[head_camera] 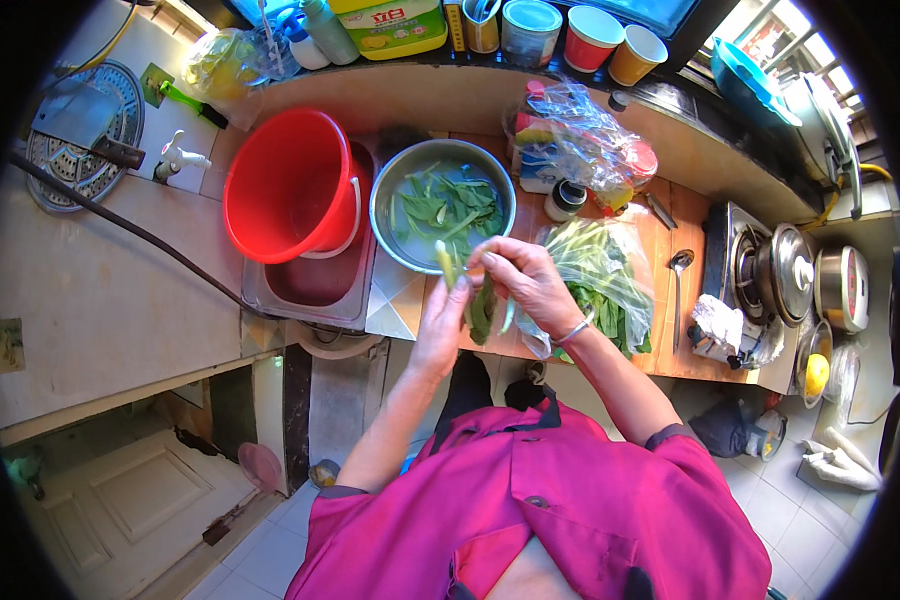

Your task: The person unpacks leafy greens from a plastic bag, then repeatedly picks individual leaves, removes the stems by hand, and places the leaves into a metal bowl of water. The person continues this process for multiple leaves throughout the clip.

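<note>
My left hand [441,322] grips a leafy green vegetable [445,262] by its stalk, with the pale cut end pointing up. The fingers of my right hand [529,281] pinch at the same bunch, and a dark leaf [481,313] hangs down between the hands. Both hands are just in front of a round metal basin [377,225]. Cut green leaves and stems [454,206] float there in cloudy water. Beside my right wrist a clear plastic bag [622,255] lies on the counter, with more leafy greens [607,315] sticking out of it.
Left of the basin, a red bucket [285,187] stands tilted in a steel sink [352,304]. Jars and plastic-wrapped bottles [577,142] are behind the bag. A ladle [679,292] lies to the right, before a gas stove with a lidded pot [789,274]. Cups [594,37] line the sill.
</note>
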Available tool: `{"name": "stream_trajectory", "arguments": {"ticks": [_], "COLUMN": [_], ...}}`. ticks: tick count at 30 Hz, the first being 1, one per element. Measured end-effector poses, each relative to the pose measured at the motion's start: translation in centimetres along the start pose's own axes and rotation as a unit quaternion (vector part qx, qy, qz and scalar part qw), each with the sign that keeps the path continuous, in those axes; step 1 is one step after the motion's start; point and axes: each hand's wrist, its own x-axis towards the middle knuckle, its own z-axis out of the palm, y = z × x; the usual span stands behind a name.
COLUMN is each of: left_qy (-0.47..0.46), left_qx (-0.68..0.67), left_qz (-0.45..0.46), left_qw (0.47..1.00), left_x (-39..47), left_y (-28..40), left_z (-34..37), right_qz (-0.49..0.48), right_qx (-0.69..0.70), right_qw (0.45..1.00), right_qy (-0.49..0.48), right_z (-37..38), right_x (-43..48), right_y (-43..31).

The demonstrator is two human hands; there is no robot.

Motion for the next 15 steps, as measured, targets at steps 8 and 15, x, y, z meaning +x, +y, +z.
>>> {"name": "stream_trajectory", "arguments": {"ticks": [8, 15], "left_qy": [0.035, -0.052], "left_qx": [0.274, 0.465], "left_qz": [0.123, 0.191], "left_qw": [0.953, 0.863], "left_x": [10.1, 8.9], "left_y": [3.2, -1.0], "left_z": [-5.4, -2.2], "right_qz": [-0.08, 0.046], "right_qx": [0.1, -0.266], "right_qw": [0.983, 0.936], "right_qy": [0.134, 0.226], "right_z": [-7.5, -14.1], "right_x": [-0.5, -10.2], "right_y": [0.2, 10.2]}}
